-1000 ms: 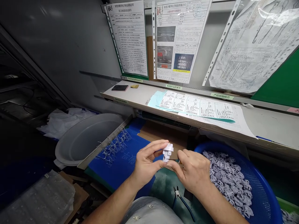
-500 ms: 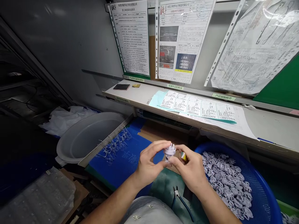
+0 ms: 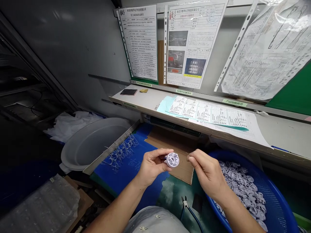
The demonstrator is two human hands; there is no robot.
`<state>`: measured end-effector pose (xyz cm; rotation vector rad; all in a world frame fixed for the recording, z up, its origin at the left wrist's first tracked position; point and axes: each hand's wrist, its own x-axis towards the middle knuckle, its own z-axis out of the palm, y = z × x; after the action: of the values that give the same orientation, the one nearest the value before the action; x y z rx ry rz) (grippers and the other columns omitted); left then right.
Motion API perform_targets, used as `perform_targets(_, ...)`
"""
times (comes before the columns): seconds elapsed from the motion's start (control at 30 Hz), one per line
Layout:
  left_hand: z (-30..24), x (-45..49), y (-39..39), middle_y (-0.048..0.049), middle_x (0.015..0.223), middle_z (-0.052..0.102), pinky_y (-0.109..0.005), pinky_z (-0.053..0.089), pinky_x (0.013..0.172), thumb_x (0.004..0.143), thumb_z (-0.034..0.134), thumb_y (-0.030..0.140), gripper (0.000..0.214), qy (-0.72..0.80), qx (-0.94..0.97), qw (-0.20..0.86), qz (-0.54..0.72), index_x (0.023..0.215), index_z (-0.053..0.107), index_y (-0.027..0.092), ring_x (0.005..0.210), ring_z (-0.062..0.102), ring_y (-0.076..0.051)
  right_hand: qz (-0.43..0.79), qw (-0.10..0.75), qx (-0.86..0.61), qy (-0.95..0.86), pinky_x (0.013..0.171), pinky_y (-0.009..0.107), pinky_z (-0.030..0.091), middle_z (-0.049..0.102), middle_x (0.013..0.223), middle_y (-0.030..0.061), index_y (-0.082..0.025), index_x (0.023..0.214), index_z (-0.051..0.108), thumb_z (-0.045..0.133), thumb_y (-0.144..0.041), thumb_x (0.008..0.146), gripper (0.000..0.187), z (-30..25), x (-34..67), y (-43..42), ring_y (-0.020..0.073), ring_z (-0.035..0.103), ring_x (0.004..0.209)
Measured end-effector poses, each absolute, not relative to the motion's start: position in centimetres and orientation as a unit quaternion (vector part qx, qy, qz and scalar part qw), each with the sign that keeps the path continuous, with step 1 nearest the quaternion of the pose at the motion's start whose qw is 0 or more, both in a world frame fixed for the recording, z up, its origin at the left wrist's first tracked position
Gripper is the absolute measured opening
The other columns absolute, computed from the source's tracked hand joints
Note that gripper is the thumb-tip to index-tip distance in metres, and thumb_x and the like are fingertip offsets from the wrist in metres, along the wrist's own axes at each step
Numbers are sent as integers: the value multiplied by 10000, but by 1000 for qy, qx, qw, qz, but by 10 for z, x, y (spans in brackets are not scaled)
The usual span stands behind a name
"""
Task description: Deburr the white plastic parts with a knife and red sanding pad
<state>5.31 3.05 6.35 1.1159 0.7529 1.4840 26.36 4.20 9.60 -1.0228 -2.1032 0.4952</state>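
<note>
My left hand (image 3: 152, 165) pinches a small round pale-lilac plastic part (image 3: 172, 160) between thumb and fingers. The part's hollow, ribbed face is turned toward me. My right hand (image 3: 206, 170) hovers just to the right of it, apart from it, with thumb and forefinger pressed together and the other fingers curled. Whatever may be in that pinch is too small or hidden to make out. Below my hands, blue-handled side cutters (image 3: 186, 204) lie on the green mat (image 3: 167, 194) with their jaws pointing away from me.
At right stands a blue basket (image 3: 279, 194) heaped with similar plastic parts (image 3: 245, 187). Thin clear sprues (image 3: 121, 152) lie on a blue sheet (image 3: 145, 142) at left, beside a large grey tub (image 3: 70, 152). Cardboard (image 3: 181, 168) lies behind my hands, under a shelf (image 3: 150, 100) holding papers (image 3: 209, 111).
My right hand has let go of the plastic part and drawn away to the right. My left hand has turned the part so its hollow face shows. The yellow item by my right hand is out of sight.
</note>
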Motion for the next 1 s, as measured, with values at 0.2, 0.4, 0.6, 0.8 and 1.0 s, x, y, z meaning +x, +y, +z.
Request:
perform_targets(0.2, 64, 50, 33, -4, 791, 735, -179, 525, 636, 481, 931, 76, 488, 306, 488, 570, 586, 924, 809, 241, 690, 626, -111, -111, 282, -354, -885, 584, 315, 198, 475, 611, -15, -200, 672, 480, 448, -547, 971, 459, 109, 263, 43, 134, 373, 562)
perform_targets(0.4, 70, 48, 35, 4, 753, 706, -174, 495, 607, 461, 945, 105, 480, 306, 512, 574, 561, 904, 813, 237, 665, 594, -100, -228, 242, -305, -893, 589, 336, 154, 486, 580, -7, -211, 640, 493, 366, -703, 927, 583, 125, 262, 51, 150, 375, 545)
perform_targets(0.6, 79, 49, 36, 5, 677, 691, -179, 481, 564, 436, 957, 133, 446, 313, 534, 565, 545, 848, 818, 233, 612, 575, -98, -282, 207, -271, -897, 581, 345, 111, 504, 561, 3, -214, 622, 500, 330, -706, 935, 607, 135, 262, 54, 159, 402, 517)
perform_targets(0.8, 75, 49, 38, -17, 745, 713, -191, 513, 594, 460, 947, 111, 454, 314, 555, 533, 556, 879, 816, 228, 667, 613, -121, -288, 178, -256, -906, 569, 343, 104, 520, 536, 3, -211, 613, 520, 416, -572, 972, 520, 137, 265, 51, 157, 438, 478)
perform_targets(1.0, 73, 48, 37, -36, 850, 747, -204, 544, 619, 519, 919, 74, 472, 310, 587, 497, 559, 941, 806, 251, 721, 661, -146, -267, 137, -276, -913, 547, 337, 111, 545, 526, 8, -215, 609, 520, 539, -474, 921, 405, 140, 265, 49, 166, 471, 447)
